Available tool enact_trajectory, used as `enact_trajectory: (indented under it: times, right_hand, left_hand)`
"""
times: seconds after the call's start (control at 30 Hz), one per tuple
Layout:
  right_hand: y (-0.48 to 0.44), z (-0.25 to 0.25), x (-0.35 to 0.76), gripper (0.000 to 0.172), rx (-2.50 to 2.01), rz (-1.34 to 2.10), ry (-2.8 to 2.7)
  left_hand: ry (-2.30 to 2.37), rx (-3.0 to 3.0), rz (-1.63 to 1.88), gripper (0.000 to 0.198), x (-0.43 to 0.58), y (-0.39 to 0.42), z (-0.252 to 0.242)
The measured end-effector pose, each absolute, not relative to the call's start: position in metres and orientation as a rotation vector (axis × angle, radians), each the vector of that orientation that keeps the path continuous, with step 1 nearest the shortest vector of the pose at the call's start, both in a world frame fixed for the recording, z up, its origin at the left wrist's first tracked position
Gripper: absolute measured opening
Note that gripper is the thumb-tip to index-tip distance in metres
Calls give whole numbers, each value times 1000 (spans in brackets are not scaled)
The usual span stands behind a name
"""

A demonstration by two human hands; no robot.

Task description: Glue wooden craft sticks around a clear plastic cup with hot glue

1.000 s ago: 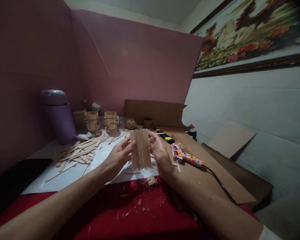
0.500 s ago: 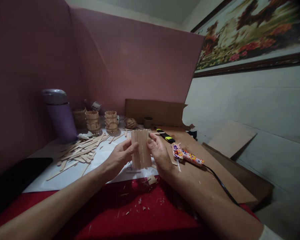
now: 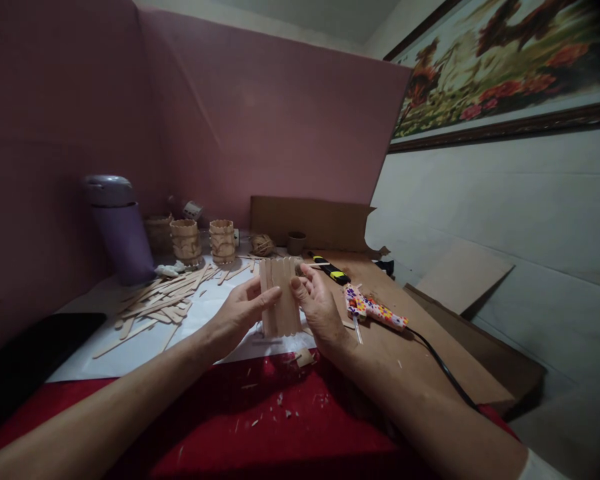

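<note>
Several popsicle sticks stand side by side as an upright popsicle-stick panel in front of me. My left hand grips its left edge, thumb across the near face and fingers behind. On the right edge, my right hand closes with its thumb on the near face. The far side of the panel is hidden, so I cannot tell how deep the piece is. A patterned glue gun lies to the right of my right hand, and behind it rests a black and yellow utility knife.
Loose popsicle sticks are heaped on white paper at left. Behind them stand two stick cups, a purple bottle, a twine ball and a small dark cup. Wood scraps lie on the red cloth.
The panel has turned slightly in my hands, and my thumbs have shifted a little on its face. The things on the table stay where they were.
</note>
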State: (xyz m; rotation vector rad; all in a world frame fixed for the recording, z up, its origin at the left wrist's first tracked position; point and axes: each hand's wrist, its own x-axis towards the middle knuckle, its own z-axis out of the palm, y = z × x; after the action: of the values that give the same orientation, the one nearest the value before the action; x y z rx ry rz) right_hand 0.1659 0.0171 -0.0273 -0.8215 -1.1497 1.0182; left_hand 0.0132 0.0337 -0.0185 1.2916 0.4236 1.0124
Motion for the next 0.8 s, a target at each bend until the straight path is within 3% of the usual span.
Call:
enact_trajectory:
  times: [0.2, 0.47, 0.8]
  right_hand:
    - [20, -25, 170, 76, -917, 920, -1108]
    - [11, -17, 169, 24, -828, 666, -1281]
    - [5, -17, 168, 15, -913, 569, -1454]
  left_hand:
    - [505, 1181, 1052, 46, 9, 35, -10]
    - [572, 1100, 1088, 45, 1, 37, -4]
    - [478, 1159, 1040, 43, 8, 36, -11]
